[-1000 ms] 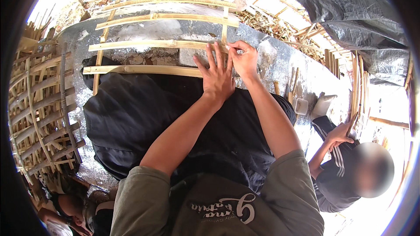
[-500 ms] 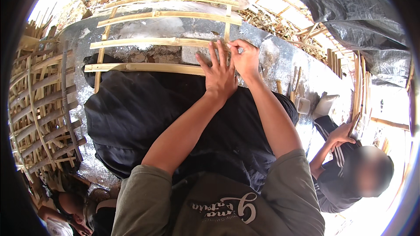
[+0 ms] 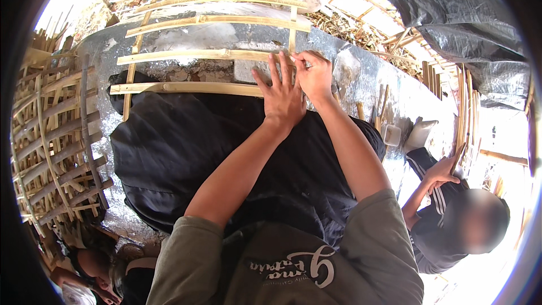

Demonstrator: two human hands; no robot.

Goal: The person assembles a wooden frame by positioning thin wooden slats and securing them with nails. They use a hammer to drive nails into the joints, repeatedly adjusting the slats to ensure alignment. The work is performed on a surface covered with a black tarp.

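Observation:
Before me lies a bamboo frame (image 3: 209,55), made of several pale crosswise slats fixed to two long strips. My left hand (image 3: 284,97) is spread flat over the right end of the nearest slat (image 3: 186,87), fingertips by the slat above it. Beside it, my right hand (image 3: 314,74) is closed in a pinch of thumb and forefinger near the right long strip (image 3: 292,36). Whatever sits in that pinch is too small to make out. Part of the right strip is hidden under my hands. Black cloth (image 3: 169,152) covers my legs below the frame.
A stack of woven bamboo lattice (image 3: 56,141) stands at the left. On the right a co-worker (image 3: 446,209) holds a thin strip, near a small white container (image 3: 390,135) and upright bamboo strips (image 3: 464,113). Another person (image 3: 101,271) is at the lower left. Dark plastic sheeting (image 3: 468,28) hangs upper right.
Almost nothing differs. My right hand has shifted very slightly to the left, still pinched, while my left hand stays flat on the slat.

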